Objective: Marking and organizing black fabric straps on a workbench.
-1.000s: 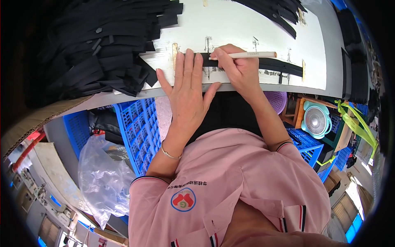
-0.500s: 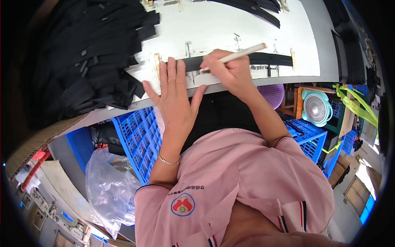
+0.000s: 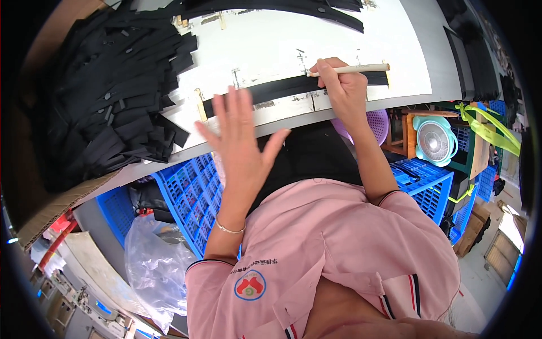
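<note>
A long black fabric strip (image 3: 271, 94) lies across the white board (image 3: 265, 48) along its near edge. Over the strip's left part my left hand (image 3: 241, 135) is open, fingers spread and slightly blurred; whether it touches the fabric I cannot tell. My right hand (image 3: 345, 90) pinches a slim white pencil (image 3: 361, 68), held nearly level with its back end pointing right. The pencil's tip is at the strip's far edge, close to a dark mark on the board. Part of the strip is hidden by both hands.
A big heap of black fabric pieces (image 3: 113, 85) covers the table's left side. More black strips (image 3: 316, 10) lie at the board's far edge. Below the table stand blue crates (image 3: 189, 192), a purple basket (image 3: 377, 125), a turquoise fan (image 3: 435, 141) and a clear plastic bag (image 3: 152, 265).
My right hand has moved along the strip to the right, and the pencil has swung from slanting to nearly level. My left hand has shifted slightly nearer me. The whole view has shifted.
</note>
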A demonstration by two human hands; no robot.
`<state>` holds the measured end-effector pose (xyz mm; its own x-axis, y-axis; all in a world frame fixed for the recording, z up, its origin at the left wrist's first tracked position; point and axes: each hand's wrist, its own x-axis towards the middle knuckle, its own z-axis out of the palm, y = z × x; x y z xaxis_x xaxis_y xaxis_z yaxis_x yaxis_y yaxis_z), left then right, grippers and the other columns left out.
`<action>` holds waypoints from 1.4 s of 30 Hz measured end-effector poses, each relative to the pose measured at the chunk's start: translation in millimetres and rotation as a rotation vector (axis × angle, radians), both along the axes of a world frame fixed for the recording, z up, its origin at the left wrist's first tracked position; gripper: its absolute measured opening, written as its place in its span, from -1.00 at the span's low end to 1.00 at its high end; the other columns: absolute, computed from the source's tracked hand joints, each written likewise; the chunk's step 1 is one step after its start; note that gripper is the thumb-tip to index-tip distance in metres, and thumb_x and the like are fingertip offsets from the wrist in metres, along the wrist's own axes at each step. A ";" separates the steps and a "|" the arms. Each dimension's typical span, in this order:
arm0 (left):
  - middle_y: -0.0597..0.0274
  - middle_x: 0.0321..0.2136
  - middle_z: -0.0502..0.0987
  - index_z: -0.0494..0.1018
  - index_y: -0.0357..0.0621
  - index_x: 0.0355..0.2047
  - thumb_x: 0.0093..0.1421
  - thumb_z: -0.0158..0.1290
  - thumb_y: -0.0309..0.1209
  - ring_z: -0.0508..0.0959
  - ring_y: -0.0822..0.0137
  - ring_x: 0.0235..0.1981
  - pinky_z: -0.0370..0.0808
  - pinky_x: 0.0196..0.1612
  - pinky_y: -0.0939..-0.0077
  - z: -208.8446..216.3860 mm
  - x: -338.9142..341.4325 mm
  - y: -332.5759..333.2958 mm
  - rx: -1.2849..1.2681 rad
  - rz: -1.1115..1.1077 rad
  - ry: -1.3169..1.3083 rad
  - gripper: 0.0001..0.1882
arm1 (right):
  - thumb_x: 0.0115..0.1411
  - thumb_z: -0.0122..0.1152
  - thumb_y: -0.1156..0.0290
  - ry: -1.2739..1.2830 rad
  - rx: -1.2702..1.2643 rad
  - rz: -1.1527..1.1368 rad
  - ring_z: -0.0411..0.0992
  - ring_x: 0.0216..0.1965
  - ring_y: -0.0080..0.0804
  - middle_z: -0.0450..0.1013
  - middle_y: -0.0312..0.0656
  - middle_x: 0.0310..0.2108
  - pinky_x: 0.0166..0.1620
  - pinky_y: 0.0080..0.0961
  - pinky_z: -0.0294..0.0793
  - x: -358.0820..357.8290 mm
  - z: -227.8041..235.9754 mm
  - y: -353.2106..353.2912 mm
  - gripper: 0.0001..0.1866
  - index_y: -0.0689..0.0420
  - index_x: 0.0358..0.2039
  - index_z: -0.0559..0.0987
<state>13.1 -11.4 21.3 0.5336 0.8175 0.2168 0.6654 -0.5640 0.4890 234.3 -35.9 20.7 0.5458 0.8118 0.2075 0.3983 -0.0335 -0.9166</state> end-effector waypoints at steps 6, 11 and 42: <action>0.06 0.44 0.16 0.15 -0.15 0.44 0.23 0.20 0.02 0.05 0.09 0.50 -0.40 0.44 -0.25 2.3 43.6 -9.8 -0.017 -0.222 -0.044 -0.11 | 0.36 0.19 0.35 -0.014 0.022 0.011 0.35 -0.62 -0.70 0.46 -0.31 -0.67 -0.53 -0.65 0.29 -1.5 -3.6 2.3 -0.75 0.24 -0.37 0.70; 0.01 0.35 0.30 0.33 -0.25 0.31 0.21 0.23 -0.03 0.15 0.05 0.45 -0.29 0.42 -0.34 -7.7 50.0 -9.5 0.017 -0.202 -0.042 -0.22 | 0.37 0.18 0.33 -0.058 0.039 0.025 0.38 -0.63 -0.68 0.52 -0.28 -0.64 -0.53 -0.63 0.30 2.3 -7.6 1.4 -0.73 0.24 -0.36 0.70; 0.02 0.25 0.41 0.49 -0.17 0.12 0.25 0.24 -0.28 0.26 -0.07 0.37 -0.14 0.43 -0.20 -5.5 91.4 -12.5 0.015 -0.171 -0.224 -0.53 | 0.37 0.19 0.36 0.134 0.126 -0.096 0.28 -0.57 -0.76 0.44 -0.39 -0.61 -0.49 -0.71 0.20 100.1 -9.4 -45.3 -0.72 0.23 -0.45 0.68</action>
